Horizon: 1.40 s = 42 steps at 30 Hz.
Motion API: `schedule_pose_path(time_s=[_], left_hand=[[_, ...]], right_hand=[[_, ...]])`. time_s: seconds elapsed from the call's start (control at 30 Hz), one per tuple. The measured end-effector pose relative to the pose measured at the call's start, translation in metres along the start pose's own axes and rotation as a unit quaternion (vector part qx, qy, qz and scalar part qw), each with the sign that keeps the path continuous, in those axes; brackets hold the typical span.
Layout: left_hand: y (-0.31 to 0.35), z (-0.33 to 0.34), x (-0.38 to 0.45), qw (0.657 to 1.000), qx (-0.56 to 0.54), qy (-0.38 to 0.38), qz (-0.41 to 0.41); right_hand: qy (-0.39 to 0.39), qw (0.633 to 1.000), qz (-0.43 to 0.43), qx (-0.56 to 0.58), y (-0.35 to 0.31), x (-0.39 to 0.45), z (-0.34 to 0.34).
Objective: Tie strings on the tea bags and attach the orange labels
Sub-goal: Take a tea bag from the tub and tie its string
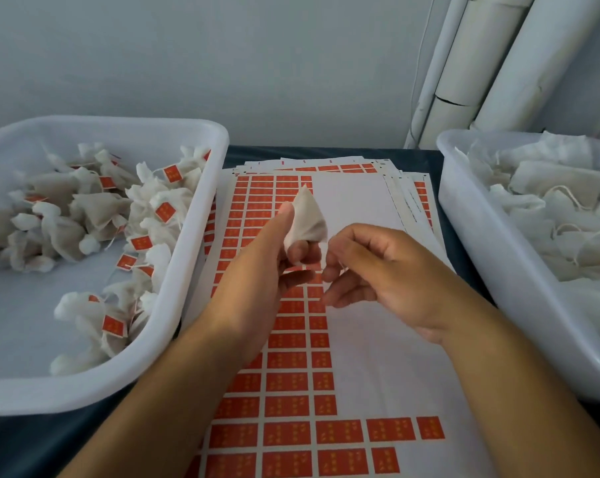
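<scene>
My left hand (271, 257) grips a white tea bag (307, 219) by its lower end, thumb up along its side, holding it above the sheet of orange labels (288, 360). My right hand (371, 270) is close beside it with fingers curled, the fingertips pinching at the bag's string near its bottom; the string itself is too thin to make out clearly.
A white tray (188, 270) on the left holds several tea bags with orange labels (167, 210). A white tray (471, 243) on the right holds several unlabelled tea bags (550, 188) with strings. More label sheets are stacked behind. White pipes (471, 63) stand at the back right.
</scene>
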<state>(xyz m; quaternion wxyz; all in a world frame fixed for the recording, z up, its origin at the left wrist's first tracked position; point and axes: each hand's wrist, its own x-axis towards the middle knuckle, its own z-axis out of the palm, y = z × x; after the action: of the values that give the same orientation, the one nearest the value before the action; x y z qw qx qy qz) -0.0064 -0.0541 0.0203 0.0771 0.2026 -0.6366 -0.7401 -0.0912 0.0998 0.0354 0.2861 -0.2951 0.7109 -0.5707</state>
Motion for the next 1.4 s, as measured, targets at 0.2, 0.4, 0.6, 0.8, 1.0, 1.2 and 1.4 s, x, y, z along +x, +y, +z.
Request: schedule_pose_path(time_s=[0.2, 0.4, 0.6, 0.8, 1.0, 1.2, 1.4], left_hand=[[0.006, 0.004, -0.006, 0.981, 0.193, 0.013, -0.005], [0.004, 0.005, -0.008, 0.95, 0.299, -0.06, 0.067], [-0.01, 0.002, -0.004, 0.886, 0.431, -0.085, 0.147], [-0.016, 0.008, -0.003, 0.862, 0.451, -0.094, 0.21], [-0.013, 0.006, -0.005, 0.913, 0.357, -0.099, 0.172], [-0.01, 0.006, -0.003, 0.944, 0.297, -0.081, 0.121], [-0.007, 0.007, -0.003, 0.957, 0.286, -0.024, 0.05]], right_hand=[[0.058, 0.985, 0.019, 0.16, -0.002, 0.0, -0.01], [0.067, 0.995, -0.049, 0.046, -0.003, -0.002, -0.01], [0.065, 0.986, -0.12, -0.099, -0.004, -0.004, -0.008], [0.068, 0.97, -0.142, -0.186, 0.0, -0.003, -0.005], [0.07, 0.977, -0.111, -0.167, 0.001, -0.001, -0.007], [0.038, 0.978, -0.1, -0.18, 0.003, -0.003, -0.008], [0.026, 0.975, -0.109, -0.191, 0.003, -0.004, -0.009]])
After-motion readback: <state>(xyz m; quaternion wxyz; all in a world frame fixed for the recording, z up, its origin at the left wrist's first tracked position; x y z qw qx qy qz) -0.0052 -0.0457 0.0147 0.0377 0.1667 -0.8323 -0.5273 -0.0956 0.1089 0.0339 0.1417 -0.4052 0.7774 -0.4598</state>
